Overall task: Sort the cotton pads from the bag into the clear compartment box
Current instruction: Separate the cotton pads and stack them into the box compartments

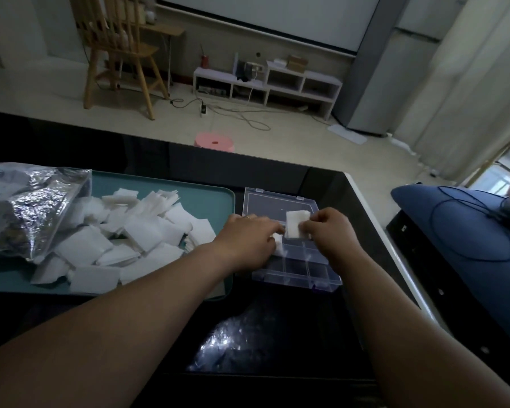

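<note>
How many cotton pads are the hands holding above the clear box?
2. The right hand pinches one cotton pad over the clear box; the left hand holds a second pad, partly hidden under it. More could be hidden beneath the hands.

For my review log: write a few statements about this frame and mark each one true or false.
1. The right hand pinches a cotton pad above the clear box. True.
2. The box is closed. False: its lid lies open behind the compartments.
3. Loose pads lie piled on a teal tray. True.
4. The bag sits to the right of the box. False: it is at the left, on the tray.
</note>
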The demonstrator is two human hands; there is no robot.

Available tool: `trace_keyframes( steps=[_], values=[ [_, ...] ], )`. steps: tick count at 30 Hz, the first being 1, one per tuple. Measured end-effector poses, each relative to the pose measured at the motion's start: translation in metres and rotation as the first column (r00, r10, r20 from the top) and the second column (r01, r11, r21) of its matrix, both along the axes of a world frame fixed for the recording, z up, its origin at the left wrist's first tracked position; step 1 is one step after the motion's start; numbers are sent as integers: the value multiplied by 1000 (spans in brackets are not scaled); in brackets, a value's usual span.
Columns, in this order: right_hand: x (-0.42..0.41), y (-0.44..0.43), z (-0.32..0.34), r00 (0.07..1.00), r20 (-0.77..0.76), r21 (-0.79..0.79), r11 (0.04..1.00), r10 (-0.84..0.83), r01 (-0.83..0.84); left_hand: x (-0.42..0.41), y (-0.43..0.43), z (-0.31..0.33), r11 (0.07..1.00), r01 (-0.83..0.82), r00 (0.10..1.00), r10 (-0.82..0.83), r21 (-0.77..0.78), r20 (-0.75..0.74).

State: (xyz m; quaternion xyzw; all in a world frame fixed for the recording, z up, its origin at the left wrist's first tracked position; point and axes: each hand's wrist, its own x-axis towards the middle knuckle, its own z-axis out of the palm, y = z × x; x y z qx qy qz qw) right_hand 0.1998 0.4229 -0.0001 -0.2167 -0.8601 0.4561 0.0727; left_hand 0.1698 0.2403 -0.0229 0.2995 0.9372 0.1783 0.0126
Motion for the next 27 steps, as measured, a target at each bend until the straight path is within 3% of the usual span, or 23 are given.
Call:
trace_keyframes(
  steps=[4,13,20,27],
  values=[
    [-6,5,-6,997,50,116,991,55,-60,4,4,-5,989,24,996,-36,-147,-79],
    [-13,8,-11,986,132,286,948,103,-138,9,8,-4,991,11,997,-21,-131,-73],
    [-17,0,-20,962,269,521,831,57,-195,8,11,-4,976,28,996,-45,-215,-75],
    [-12,-3,-23,987,111,573,804,115,-158,6,21,-5,971,-11,998,-4,-237,-64]
  ],
)
